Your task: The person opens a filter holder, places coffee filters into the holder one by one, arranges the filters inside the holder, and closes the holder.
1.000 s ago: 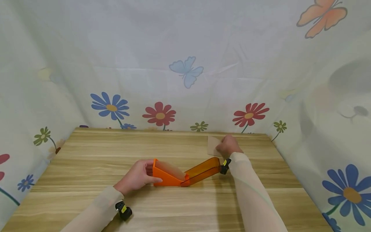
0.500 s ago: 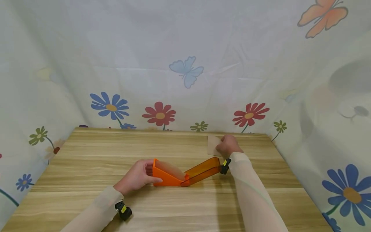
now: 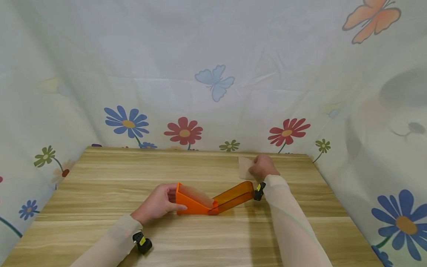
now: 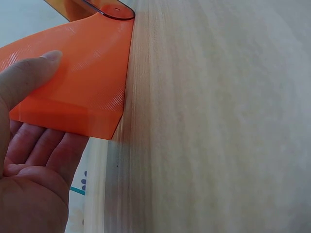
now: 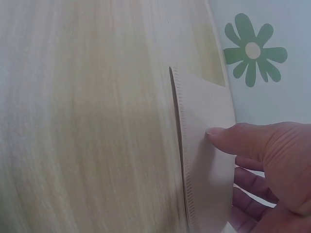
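Note:
My left hand (image 3: 156, 203) holds an orange plastic box (image 3: 192, 205) on the wooden table, gripping its left end. In the left wrist view the thumb lies across one face of the box (image 4: 77, 87), with the fingers on the far side. A see-through amber lid (image 3: 233, 196) is swung open to the right. Something beige shows inside the box; I cannot tell what. Near the table's back edge, my right hand (image 3: 263, 167) pinches a beige paper coffee filter (image 3: 244, 168). The right wrist view shows the thumb on top of the filter (image 5: 204, 111), along whose side runs a crimped seam.
Behind the wooden table (image 3: 150, 163) hangs a pale curtain (image 3: 150, 74) printed with flowers and butterflies. It also closes off both sides. A small black camera is strapped to each wrist; the right one sits close to the lid's raised end.
The coffee filter has shifted very slightly left at the right hand. Both hands, the box and its lid otherwise look unmoved.

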